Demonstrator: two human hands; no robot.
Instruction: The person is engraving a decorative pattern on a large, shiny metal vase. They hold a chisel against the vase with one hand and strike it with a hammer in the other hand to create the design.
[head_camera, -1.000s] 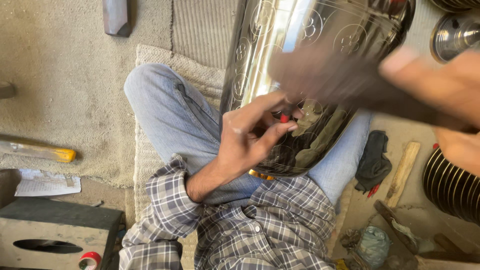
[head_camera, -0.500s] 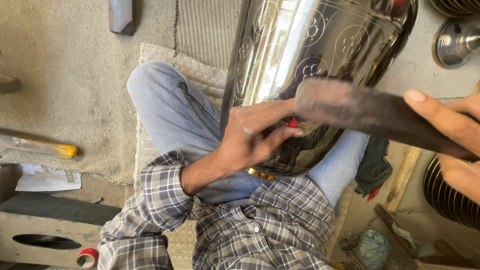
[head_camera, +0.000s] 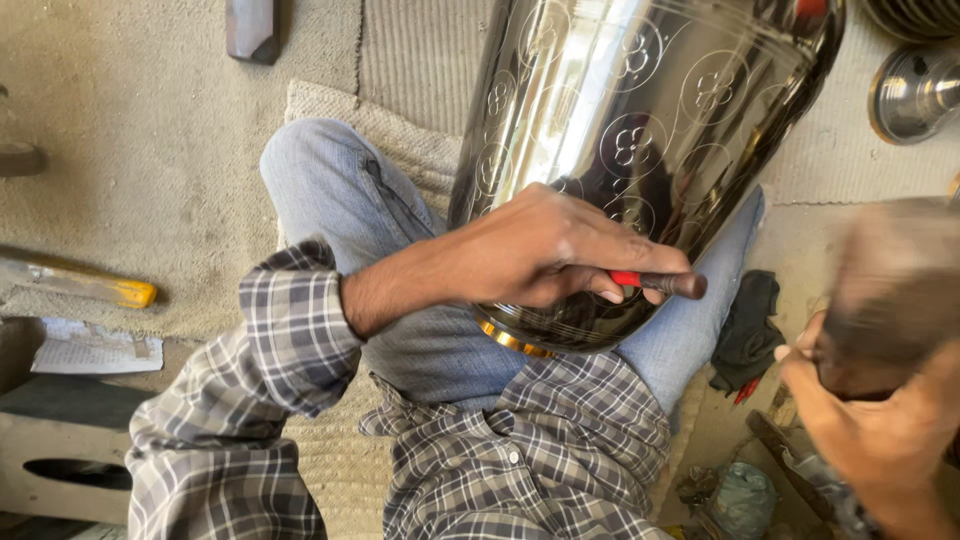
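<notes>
A large shiny metal vessel with engraved flower circles rests on my lap, over my jeans. My left hand lies against its lower side and is closed around a small punch with a red band, whose dark end sticks out to the right. My right hand is low at the right edge, gripping a blurred dark wooden mallet that is lifted away from the punch.
A dark cloth lies right of my knee. A yellow-handled tool and papers sit on the floor mat at left. Metal pots stand at top right. A wooden block lies at the top.
My left hand has closed over the punch against the vessel. The mallet in my right hand has swung from above the vessel down to the right side.
</notes>
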